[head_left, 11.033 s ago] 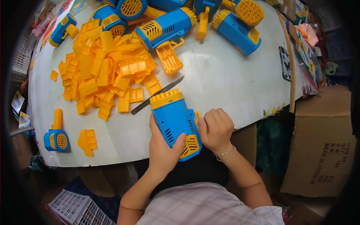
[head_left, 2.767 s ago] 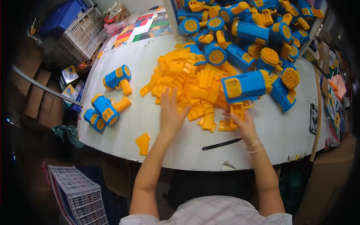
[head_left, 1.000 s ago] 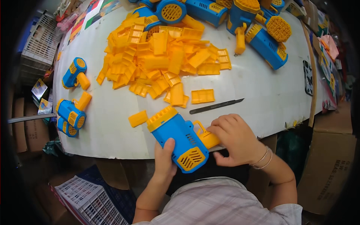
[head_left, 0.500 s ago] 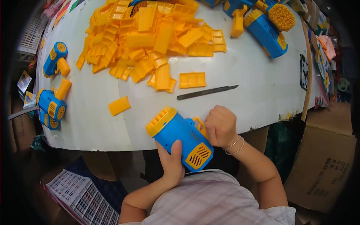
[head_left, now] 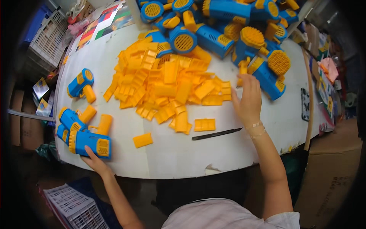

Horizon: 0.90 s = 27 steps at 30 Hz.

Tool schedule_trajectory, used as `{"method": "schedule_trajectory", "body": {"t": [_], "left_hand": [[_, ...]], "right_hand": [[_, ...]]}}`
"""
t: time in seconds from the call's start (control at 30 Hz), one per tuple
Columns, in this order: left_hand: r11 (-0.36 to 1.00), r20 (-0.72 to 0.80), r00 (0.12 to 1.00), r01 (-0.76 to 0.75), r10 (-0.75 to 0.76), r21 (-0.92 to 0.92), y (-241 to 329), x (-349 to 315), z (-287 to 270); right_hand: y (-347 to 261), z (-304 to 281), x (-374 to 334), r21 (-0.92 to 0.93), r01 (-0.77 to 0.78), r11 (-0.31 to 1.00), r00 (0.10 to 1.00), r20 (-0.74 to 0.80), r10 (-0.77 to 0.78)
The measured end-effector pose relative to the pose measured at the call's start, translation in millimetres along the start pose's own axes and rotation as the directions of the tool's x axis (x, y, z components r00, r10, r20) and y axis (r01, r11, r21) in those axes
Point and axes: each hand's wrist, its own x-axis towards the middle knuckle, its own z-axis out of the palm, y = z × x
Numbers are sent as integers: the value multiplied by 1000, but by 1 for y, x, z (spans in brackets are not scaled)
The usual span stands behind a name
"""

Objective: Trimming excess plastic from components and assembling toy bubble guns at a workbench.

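At the table's left edge my left hand [head_left: 96,163] grips a blue and yellow toy bubble gun [head_left: 89,142], its thumb over the blue body and the yellow handle pointing away from me. The gun sits against other bubble guns [head_left: 71,119] there. My right hand [head_left: 248,97] reaches out to the far right, fingers extended and thumb apart. Its fingertips are at the yellow handle [head_left: 243,68] of a bubble gun in the far pile; whether they touch it I cannot tell. Yellow plastic covers [head_left: 166,89] lie heaped between my hands.
A dark slim knife [head_left: 216,134] lies near the front, beside a loose yellow cover [head_left: 204,124]; another cover [head_left: 142,140] is further left. Many bubble guns [head_left: 225,13] are piled at the back. A phone [head_left: 305,104] rests at the right edge; a cardboard box [head_left: 328,179] stands below.
My left hand has carried the bubble gun from in front of me to the left group. My right hand has left its handle, opened and stretched forward to the far pile. The view has shifted.
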Motion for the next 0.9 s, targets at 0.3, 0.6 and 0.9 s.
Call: {"method": "schedule_trajectory", "body": {"t": [0.3, 0.6, 0.9], "left_hand": [[468, 809, 476, -834, 345, 291, 27, -49, 77], [595, 915, 378, -706, -142, 384, 45, -67, 72], [560, 857, 88, 790, -507, 250, 76, -162, 74]], "right_hand": [[87, 60, 34, -234, -449, 862, 799, 327, 505], [-6, -40, -34, 614, -787, -62, 584, 774, 246], [-110, -53, -115, 522, -816, -246, 526, 849, 55]]}}
